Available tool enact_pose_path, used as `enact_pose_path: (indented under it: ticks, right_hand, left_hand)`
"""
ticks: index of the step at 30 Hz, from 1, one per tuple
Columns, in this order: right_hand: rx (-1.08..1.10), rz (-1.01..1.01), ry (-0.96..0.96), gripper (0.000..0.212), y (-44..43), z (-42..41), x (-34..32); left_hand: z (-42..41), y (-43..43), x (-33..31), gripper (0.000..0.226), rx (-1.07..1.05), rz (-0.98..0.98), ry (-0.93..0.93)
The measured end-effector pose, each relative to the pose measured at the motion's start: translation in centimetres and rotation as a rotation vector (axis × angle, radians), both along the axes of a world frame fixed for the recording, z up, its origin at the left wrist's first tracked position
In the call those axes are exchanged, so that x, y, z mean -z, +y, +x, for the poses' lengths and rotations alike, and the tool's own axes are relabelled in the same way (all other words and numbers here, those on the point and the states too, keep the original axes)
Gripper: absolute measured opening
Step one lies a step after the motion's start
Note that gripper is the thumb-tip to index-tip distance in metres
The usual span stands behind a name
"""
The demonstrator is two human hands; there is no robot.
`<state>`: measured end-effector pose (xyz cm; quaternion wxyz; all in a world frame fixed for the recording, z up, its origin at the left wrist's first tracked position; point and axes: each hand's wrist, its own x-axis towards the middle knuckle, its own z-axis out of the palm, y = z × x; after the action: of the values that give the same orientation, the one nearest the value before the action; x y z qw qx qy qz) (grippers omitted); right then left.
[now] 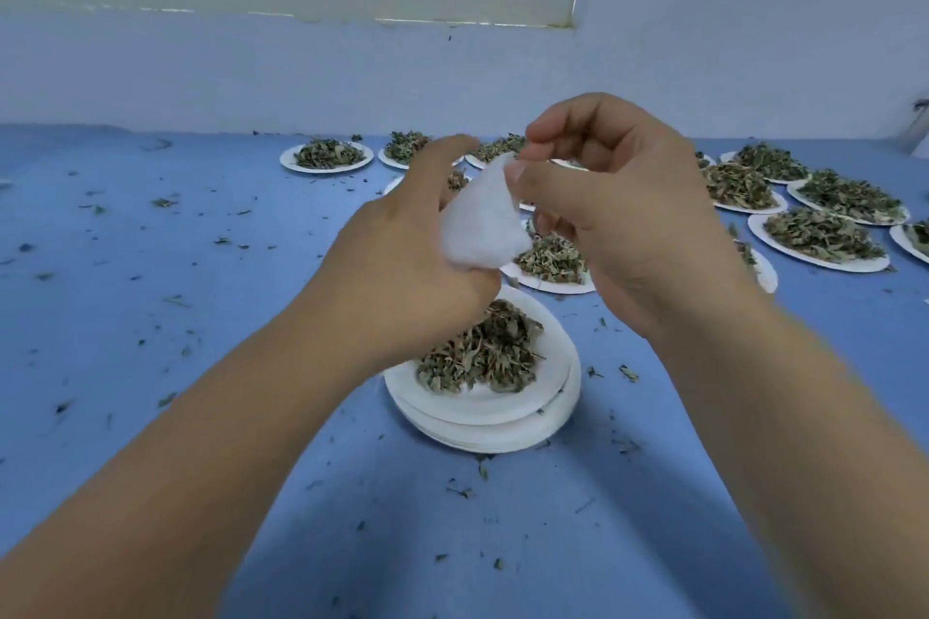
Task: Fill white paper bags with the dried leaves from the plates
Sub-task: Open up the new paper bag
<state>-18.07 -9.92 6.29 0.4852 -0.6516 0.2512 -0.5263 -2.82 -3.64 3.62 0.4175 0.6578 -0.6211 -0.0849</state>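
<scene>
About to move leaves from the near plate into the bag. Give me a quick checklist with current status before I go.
1. Bag secured: the left hand grips the white paper bag from the side and below. Ok.
2. Bag mouth open: the right hand pinches its top edge; the opening itself is not visible. Cannot tell.
3. Leaves ready: dried leaves lie on the top plate of the plate stack below the hands. Ok.
4. A hand free to scoop: both hands are on the bag. Not ok.
5. Room left in the bag: its contents are hidden. Cannot tell.
</scene>
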Motion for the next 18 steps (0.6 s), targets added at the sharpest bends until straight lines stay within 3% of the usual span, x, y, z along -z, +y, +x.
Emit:
enact_pose_path:
  ticks: [9,11,14,18]
  right_hand:
    - [0.003,-0.288,0.368,0.014,2.0,1.3,5.3]
    - [-0.002,-0.358,0.352,0.007,2.3,1.3,5.5]
    - [-0.005,-0.486,0.369,0.01,2.3,1.2,5.3]
    - [0.001,-0.455,0.309,0.013,2.1,0.8,5.4]
  left_hand:
    - [2.6,0.8,5.4,0.046,-0.061,0.098,-0.057]
    - [2.8,0.7,5.3,0.035,-0.064,0.092,-0.075]
    - [2.7,0.8,5.2,0.036,-0.057,0.071,-0.05]
    - [2.4,1.1,4.9,0.04,-0.029,0.032,-0.015]
